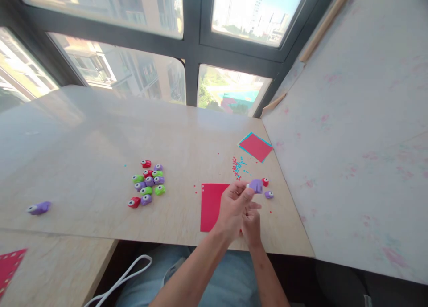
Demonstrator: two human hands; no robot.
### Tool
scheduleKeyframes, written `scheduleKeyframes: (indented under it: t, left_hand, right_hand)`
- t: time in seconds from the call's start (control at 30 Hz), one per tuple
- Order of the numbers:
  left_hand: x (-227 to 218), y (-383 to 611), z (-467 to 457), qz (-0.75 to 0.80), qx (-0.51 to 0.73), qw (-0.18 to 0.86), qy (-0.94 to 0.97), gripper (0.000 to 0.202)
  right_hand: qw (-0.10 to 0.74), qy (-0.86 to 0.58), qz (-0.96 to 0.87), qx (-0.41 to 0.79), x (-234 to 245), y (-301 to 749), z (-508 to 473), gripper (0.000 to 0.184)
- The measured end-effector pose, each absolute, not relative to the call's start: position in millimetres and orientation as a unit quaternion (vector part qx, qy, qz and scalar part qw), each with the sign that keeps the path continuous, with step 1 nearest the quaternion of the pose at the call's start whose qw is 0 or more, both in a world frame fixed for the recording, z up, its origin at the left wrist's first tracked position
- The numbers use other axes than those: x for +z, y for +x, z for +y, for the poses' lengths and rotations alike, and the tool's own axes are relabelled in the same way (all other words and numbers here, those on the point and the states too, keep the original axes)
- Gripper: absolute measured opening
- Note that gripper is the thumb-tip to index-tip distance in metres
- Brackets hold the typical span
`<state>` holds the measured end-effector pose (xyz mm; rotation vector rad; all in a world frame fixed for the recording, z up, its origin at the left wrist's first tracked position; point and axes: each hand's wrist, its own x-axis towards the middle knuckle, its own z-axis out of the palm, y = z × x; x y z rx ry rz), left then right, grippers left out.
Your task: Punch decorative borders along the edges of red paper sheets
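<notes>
My left hand (233,209) pinches a purple craft punch (256,186) between thumb and fingers, raised a little over the table. Just below and behind it is my right hand (251,224), its fingers curled; whether anything is in them is hidden. Under both hands lies a red sheet of paper (211,207), with a few small holes at its upper left corner. Close to the purple punch, a small red punch (265,181) and another small purple punch (269,194) rest on the table.
Small red and blue paper bits (238,167) lie beyond my hands, near a stack of coloured paper (256,147). Several red, green and purple punches (147,182) are grouped left of centre. Another purple punch (39,208) is far left. A wall (351,164) bounds the right side.
</notes>
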<state>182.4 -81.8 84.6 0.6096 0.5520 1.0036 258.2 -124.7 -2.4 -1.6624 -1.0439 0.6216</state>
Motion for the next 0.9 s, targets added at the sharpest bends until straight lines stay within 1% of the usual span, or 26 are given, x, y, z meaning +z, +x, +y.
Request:
scheduleKeyframes:
  t: [0.1, 0.27, 0.4, 0.57, 0.73, 0.9]
  left_hand:
    - [75.2, 140.8, -73.7, 0.266, 0.494, 0.802, 0.204, 0.039]
    - [58.9, 79.0, -66.3, 0.319, 0.52, 0.779, 0.145, 0.037]
    - [54.0, 43.9, -63.8, 0.347, 0.531, 0.755, 0.165, 0.036]
    - [50.7, 20.9, -65.2, 0.363, 0.539, 0.738, 0.183, 0.04]
    - [41.1, 18.2, -66.4, 0.409, 0.545, 0.694, 0.234, 0.059]
    - [31.8, 25.2, -65.5, 0.505, 0.487, 0.64, 0.313, 0.054]
  right_hand:
    - [0.519, -0.69, -0.424, 0.273, -1.0, 258.1, -128.6, 0.037]
    - [0.517, -0.684, -0.408, 0.314, -4.9, 259.7, -131.0, 0.035]
    - [0.509, -0.693, -0.412, 0.301, -7.6, 260.0, -130.5, 0.036]
    - [0.501, -0.702, -0.419, 0.285, -6.2, 259.9, -130.4, 0.037]
    - [0.487, -0.708, -0.426, 0.284, -5.3, 260.3, -130.2, 0.039]
    - [0.495, -0.706, -0.42, 0.283, -6.2, 260.6, -130.7, 0.04]
